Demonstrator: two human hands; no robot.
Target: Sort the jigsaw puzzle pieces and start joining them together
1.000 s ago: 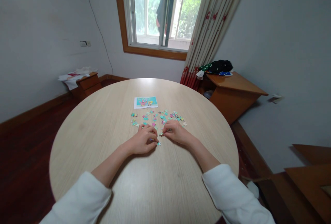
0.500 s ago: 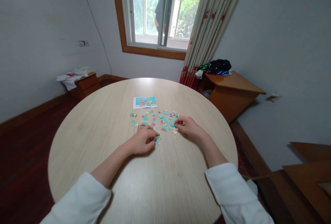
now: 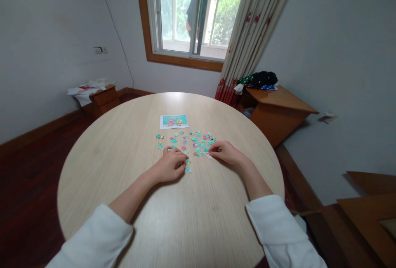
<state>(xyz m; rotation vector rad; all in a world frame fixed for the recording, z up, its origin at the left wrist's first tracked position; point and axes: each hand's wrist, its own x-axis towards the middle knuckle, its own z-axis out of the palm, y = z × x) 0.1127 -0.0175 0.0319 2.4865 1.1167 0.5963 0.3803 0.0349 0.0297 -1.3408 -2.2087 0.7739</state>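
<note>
Small jigsaw puzzle pieces (image 3: 198, 139) in teal, pink, yellow and white lie scattered in a loose cluster on a round wooden table (image 3: 185, 218). My left hand (image 3: 171, 165) rests at the cluster's near left side, fingers curled and thumb close to the index finger; what is between them is hidden. Beside its fingertips lie a few teal pieces (image 3: 188, 170). At the right edge of the cluster, my right hand (image 3: 228, 152) pinches at a pale puzzle piece (image 3: 209, 156). Behind the pieces lies a printed picture card (image 3: 174, 121) with pink and yellow cartoon figures.
A wooden cabinet (image 3: 278, 103) holding dark and patterned cloths (image 3: 262, 80) stands behind the table on the right. Back left is a small wooden stand (image 3: 105, 99) with white cloth or paper on it. Beyond the table are a window (image 3: 192, 16) and a curtain (image 3: 253, 29).
My right hand has shifted slightly down toward the pale piece, which is now partly covered. My left hand has drawn slightly up and left, uncovering more of the pieces beside its fingertips.
</note>
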